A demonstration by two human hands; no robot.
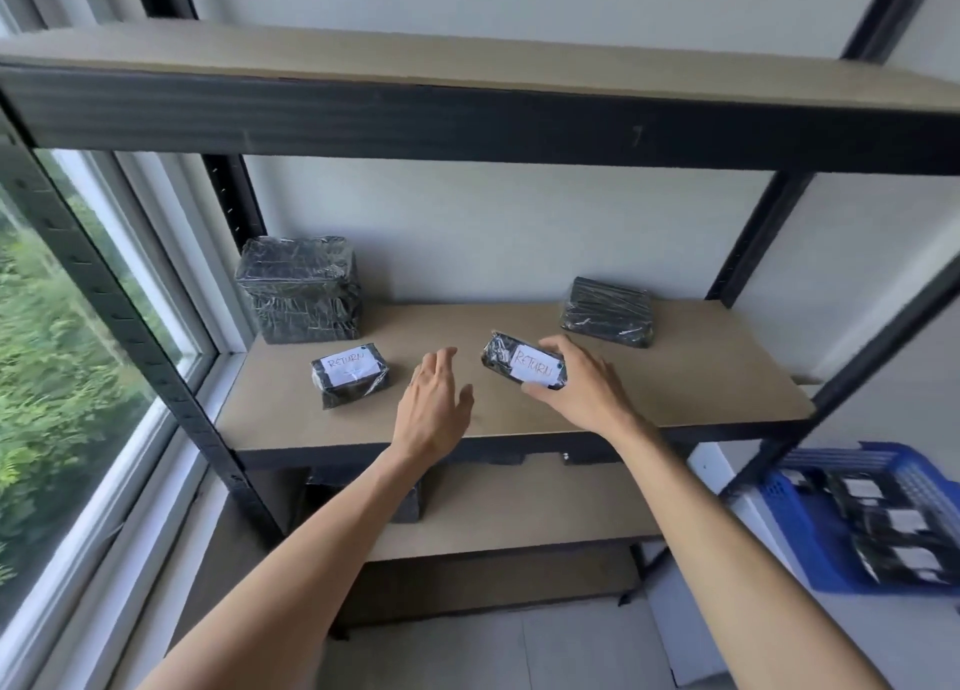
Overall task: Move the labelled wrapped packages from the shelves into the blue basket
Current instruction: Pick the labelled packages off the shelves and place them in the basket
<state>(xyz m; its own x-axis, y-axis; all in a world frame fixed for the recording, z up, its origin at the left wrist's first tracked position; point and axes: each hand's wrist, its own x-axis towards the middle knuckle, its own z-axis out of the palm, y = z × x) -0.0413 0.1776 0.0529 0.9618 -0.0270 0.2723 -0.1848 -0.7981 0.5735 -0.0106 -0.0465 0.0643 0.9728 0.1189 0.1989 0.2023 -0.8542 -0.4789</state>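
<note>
Black-wrapped labelled package (524,362) at frame centre was gripped by the right hand (584,385); the left hand (434,398) hovered beside it, fingers spread, holding nothing.

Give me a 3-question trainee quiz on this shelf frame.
1. True or false: the right hand grips a package labelled RETURN.
2. How many unlabelled wrapped packages sit at the back of the middle shelf? A) none B) two C) four
3. Fill in: the left hand is open, between the held package and the ____ labelled package.

Key: 1 true; 2 B, the tall one at back left and the flat one at back right; 3 second. The blue basket already holds some packages.
</note>
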